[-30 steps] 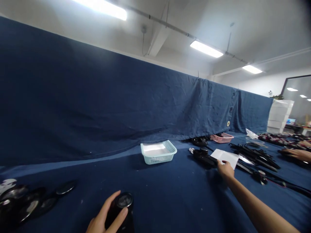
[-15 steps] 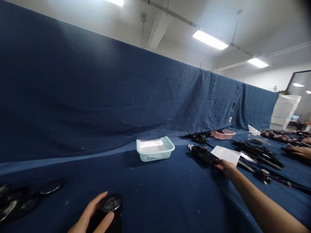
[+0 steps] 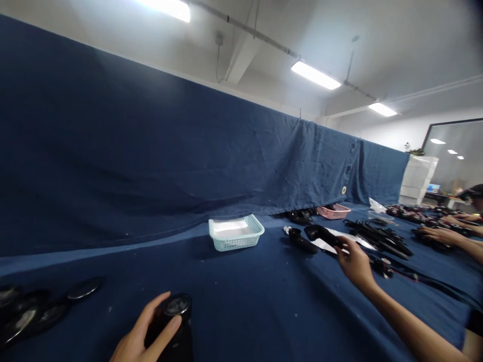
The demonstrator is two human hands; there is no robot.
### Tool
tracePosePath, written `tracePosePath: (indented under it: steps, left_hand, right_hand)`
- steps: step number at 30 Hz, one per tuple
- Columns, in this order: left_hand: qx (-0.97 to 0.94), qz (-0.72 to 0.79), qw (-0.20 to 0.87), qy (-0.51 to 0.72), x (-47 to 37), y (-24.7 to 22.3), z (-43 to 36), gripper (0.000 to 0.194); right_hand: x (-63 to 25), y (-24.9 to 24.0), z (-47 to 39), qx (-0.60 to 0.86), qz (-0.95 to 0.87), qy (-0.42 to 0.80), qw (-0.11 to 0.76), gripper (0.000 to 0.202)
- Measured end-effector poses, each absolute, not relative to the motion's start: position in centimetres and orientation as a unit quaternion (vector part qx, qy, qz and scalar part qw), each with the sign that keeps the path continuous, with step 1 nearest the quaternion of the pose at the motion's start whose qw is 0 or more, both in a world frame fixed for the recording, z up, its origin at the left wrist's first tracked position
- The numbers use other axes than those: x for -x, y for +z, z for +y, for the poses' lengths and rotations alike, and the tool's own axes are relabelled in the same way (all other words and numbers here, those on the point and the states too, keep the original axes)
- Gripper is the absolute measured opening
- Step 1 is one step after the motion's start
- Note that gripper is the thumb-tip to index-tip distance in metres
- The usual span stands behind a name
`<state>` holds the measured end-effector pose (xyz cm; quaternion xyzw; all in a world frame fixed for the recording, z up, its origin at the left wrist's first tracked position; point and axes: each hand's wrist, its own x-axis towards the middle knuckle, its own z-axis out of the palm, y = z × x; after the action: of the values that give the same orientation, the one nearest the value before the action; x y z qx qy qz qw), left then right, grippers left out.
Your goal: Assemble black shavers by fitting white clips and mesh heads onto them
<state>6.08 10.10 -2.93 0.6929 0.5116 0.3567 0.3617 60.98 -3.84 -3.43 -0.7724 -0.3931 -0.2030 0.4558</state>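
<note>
At the bottom of the head view, my left hand (image 3: pixel 145 334) grips a black housing (image 3: pixel 183 334) with a round, ring-edged end facing up; its lower part is out of frame. Out to the right, my right hand (image 3: pixel 355 264) holds a black handle-shaped housing (image 3: pixel 320 234) by one end, its rounded head pointing left. It is raised over white paper (image 3: pixel 324 246). Left of it, a similar black housing (image 3: pixel 302 243) lies on the blue cloth, beside a small whitish part (image 3: pixel 287 230).
A pale blue basket (image 3: pixel 237 244) with a white lining stands mid-table. Black discs (image 3: pixel 85 288) lie at left. Rightward are a pink basket (image 3: pixel 334 213), a heap of long black parts (image 3: pixel 377 237) and cables (image 3: pixel 430 286). A co-worker's hands (image 3: pixel 439 235) work at far right.
My right hand has picked up one black housing, separating it from the similar one left lying on the cloth. My left hand keeps its grip. The view has turned slightly right.
</note>
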Motion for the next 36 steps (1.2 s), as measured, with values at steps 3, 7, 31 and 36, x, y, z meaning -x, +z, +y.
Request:
tracePosePath:
  steps: [3, 7, 31, 36]
  left_hand:
    - [-0.688, 0.519, 0.362, 0.356, -6.2, -2.2, 9.7, 0.062]
    - [-0.693, 0.517, 0.367, 0.343, -6.1, -2.1, 9.8, 0.065]
    - [-0.727, 0.507, 0.329, 0.326, -6.0, -3.1, 10.2, 0.055]
    - [-0.736, 0.506, 0.321, 0.317, -6.1, -2.5, 9.8, 0.050]
  right_hand:
    - [-57.6, -4.1, -6.5, 0.728, -0.525, -0.234, 0.375, 0.033]
    - [-54.0, -4.8, -8.5, 0.667, -0.647, -0.245, 0.276, 0.038]
    - [-47.0, -4.5, -5.1, 0.626, -0.625, -0.348, 0.310, 0.030]
    - [-48.1, -5.1, -6.1, 0.660, -0.568, -0.311, 0.383, 0.024]
